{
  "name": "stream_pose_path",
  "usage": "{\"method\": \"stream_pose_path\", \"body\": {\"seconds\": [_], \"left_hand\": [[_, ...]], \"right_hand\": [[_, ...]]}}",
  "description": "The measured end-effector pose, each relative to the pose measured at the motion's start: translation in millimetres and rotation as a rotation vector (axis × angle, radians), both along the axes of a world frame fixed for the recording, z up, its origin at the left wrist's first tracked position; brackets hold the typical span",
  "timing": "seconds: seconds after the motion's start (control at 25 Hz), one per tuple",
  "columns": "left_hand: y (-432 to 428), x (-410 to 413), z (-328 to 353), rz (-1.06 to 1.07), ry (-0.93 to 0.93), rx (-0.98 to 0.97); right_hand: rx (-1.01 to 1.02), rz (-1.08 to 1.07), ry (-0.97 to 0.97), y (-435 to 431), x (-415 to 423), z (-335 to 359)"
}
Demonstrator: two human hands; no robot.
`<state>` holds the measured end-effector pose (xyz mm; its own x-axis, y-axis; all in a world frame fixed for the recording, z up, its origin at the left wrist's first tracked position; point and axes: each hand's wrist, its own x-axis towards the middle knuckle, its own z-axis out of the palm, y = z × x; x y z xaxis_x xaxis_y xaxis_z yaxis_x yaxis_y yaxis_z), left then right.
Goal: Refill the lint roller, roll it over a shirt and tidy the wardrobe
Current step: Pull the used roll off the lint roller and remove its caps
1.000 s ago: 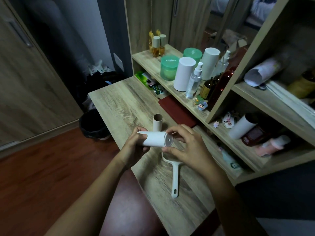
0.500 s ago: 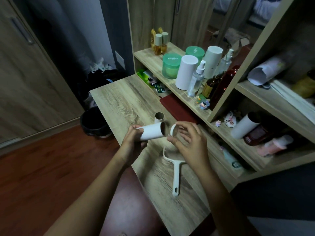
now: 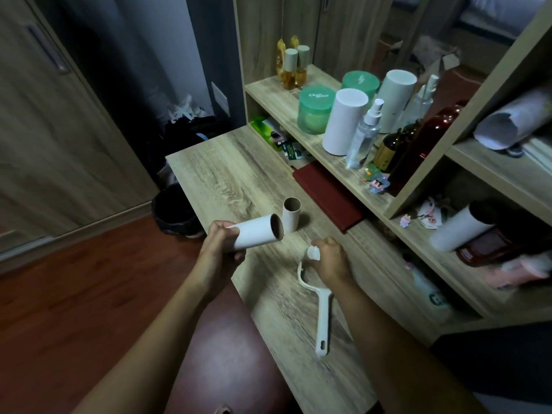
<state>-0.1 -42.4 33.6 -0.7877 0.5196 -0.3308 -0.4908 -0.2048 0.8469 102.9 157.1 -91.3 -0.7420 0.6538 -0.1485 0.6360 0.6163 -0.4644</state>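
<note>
Gripping the refill roll (image 3: 257, 234), curled fingers of the left hand (image 3: 219, 252); those of the right hand (image 3: 331, 259) pinching a white cap (image 3: 313, 253).

A matt white paper refill roll (image 3: 257, 235) and bare cardboard core (image 3: 290, 214) are shown above a grained wood surface (image 3: 227, 180); the roller handle (image 3: 322, 318) is smooth white plastic.

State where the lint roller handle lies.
The lint roller handle lies on the wooden desk, lower centre of the head view, just below the right hand.
</note>
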Motion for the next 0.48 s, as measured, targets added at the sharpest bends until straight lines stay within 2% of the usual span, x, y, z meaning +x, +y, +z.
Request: {"method": "stream_pose_path", "body": {"seconds": [0.28, 0.4, 0.48], "left_hand": [[2.3, -1.7, -5.0, -0.035, 0.020, -0.051], [7.5, -0.2, -2.0, -0.065, 0.040, -0.075], [10.3, -0.8, 0.9, -0.088, 0.118, -0.132]], "right_hand": [[-0.154, 0.018, 0.062, 6.0, 9.6, 3.1], [-0.184, -0.024, 0.203, 2.1, 19.4, 20.1], [-0.333, -0.178, 0.395, -11.8, 20.8, 49.9]]}}
